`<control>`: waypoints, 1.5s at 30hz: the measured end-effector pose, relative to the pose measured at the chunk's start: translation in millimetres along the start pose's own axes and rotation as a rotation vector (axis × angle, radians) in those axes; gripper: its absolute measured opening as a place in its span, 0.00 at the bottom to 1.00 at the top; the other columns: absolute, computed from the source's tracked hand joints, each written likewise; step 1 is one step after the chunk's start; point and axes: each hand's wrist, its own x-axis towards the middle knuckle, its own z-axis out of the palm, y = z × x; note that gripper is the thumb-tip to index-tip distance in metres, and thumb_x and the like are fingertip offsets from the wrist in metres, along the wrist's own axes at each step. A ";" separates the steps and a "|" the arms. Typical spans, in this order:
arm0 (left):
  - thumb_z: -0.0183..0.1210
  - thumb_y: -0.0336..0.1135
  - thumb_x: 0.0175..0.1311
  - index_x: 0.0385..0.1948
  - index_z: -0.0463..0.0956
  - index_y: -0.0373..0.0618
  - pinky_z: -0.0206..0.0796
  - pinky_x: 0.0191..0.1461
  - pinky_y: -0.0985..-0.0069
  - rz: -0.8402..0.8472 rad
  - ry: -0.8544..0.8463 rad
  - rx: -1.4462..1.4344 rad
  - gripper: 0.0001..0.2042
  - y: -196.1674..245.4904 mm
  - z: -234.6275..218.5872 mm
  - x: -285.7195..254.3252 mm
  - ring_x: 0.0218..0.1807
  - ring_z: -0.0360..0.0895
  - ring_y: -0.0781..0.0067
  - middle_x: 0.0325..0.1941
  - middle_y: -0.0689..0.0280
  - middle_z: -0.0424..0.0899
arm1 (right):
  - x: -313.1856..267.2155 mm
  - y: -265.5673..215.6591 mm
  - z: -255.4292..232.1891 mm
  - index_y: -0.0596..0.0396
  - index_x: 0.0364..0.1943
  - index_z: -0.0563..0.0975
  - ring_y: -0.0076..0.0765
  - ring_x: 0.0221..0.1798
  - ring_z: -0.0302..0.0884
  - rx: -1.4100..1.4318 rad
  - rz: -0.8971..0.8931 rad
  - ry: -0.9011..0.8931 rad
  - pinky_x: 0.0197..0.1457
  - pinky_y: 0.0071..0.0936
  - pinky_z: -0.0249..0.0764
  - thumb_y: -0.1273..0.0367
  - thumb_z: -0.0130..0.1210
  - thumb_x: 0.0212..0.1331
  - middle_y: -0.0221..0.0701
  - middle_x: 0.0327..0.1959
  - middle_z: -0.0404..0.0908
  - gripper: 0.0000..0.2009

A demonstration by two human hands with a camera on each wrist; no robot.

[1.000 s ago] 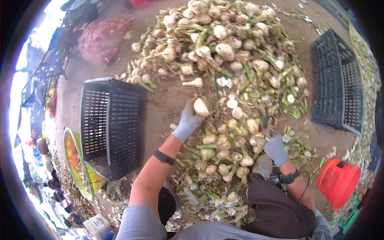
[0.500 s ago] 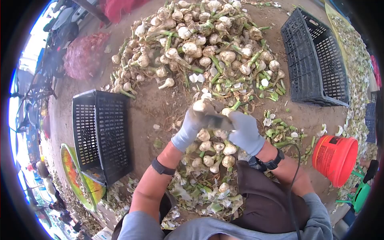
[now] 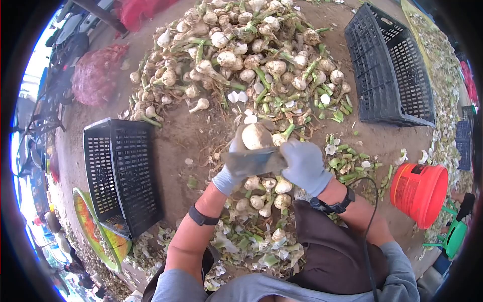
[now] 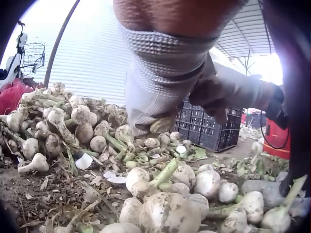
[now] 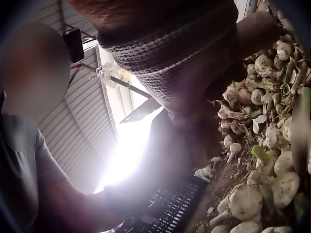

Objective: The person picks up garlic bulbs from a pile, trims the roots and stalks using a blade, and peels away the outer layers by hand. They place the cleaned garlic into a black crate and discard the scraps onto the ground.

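A strip of brown ground (image 3: 186, 151), with scraps on it, runs between the near side of the left-hand black crate (image 3: 133, 176) and the left hand (image 3: 227, 177); that is the widest room beside the hands. On the other side, the trimmings (image 3: 347, 163) and then the red bucket (image 3: 408, 191) stand past the right hand (image 3: 304, 167), with a second black crate (image 3: 375, 68) farther out, its edge well apart from the fingers. Forward, the room narrows: the large garlic heap (image 3: 226, 63) spreads ahead of both hands, and a smaller group of bulbs (image 3: 264, 194) lies on the ground just below them, close to the person's knee (image 3: 322, 241).

The garlic bulb (image 3: 256, 136) sits at the left hand's finger end, held off the ground — that hand is closed around its side. The right hand is clamped on a flat blade (image 3: 256, 162), blurred, which crosses in front of the left hand just below the bulb; whether it touches the bulb, I cannot tell.
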 end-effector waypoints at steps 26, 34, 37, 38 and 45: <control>0.71 0.31 0.34 0.48 0.68 0.39 0.68 0.54 0.68 0.218 0.140 0.157 0.32 85.8 24.3 -14.0 0.50 0.73 0.63 0.45 0.59 0.73 | -21.2 57.7 16.5 0.65 0.38 0.79 0.56 0.34 0.80 0.286 0.425 0.048 0.37 0.38 0.74 0.71 0.56 0.47 0.53 0.29 0.79 0.14; 0.72 0.29 0.34 0.52 0.67 0.39 0.72 0.51 0.71 -0.235 0.235 -0.193 0.35 77.4 -4.9 -12.7 0.48 0.75 0.67 0.47 0.60 0.75 | -32.0 38.4 12.4 0.64 0.40 0.79 0.20 0.29 0.67 0.607 0.693 -0.160 0.32 0.26 0.69 0.60 0.68 0.48 0.28 0.22 0.75 0.22; 0.67 0.26 0.42 0.53 0.63 0.38 0.74 0.49 0.75 -0.350 0.287 -0.588 0.31 70.9 0.0 -18.1 0.47 0.78 0.68 0.47 0.58 0.75 | -20.6 16.8 -6.5 0.64 0.39 0.79 0.20 0.29 0.69 0.635 0.607 -0.081 0.31 0.24 0.69 0.62 0.67 0.49 0.28 0.22 0.76 0.20; 0.65 0.26 0.46 0.53 0.61 0.38 0.74 0.48 0.75 -0.405 0.294 -0.673 0.30 67.9 0.1 -20.9 0.47 0.78 0.68 0.47 0.57 0.75 | -17.5 11.0 -11.8 0.64 0.38 0.79 0.20 0.29 0.69 0.601 0.521 -0.019 0.31 0.23 0.68 0.62 0.67 0.49 0.28 0.22 0.76 0.18; 0.69 0.44 0.43 0.55 0.66 0.39 0.62 0.62 0.71 -0.218 -0.389 -0.659 0.35 99.3 -6.4 -27.5 0.56 0.70 0.71 0.52 0.62 0.72 | -67.9 85.3 88.5 0.62 0.42 0.80 0.20 0.33 0.75 1.024 0.669 0.013 0.36 0.24 0.73 0.66 0.67 0.49 0.33 0.29 0.82 0.18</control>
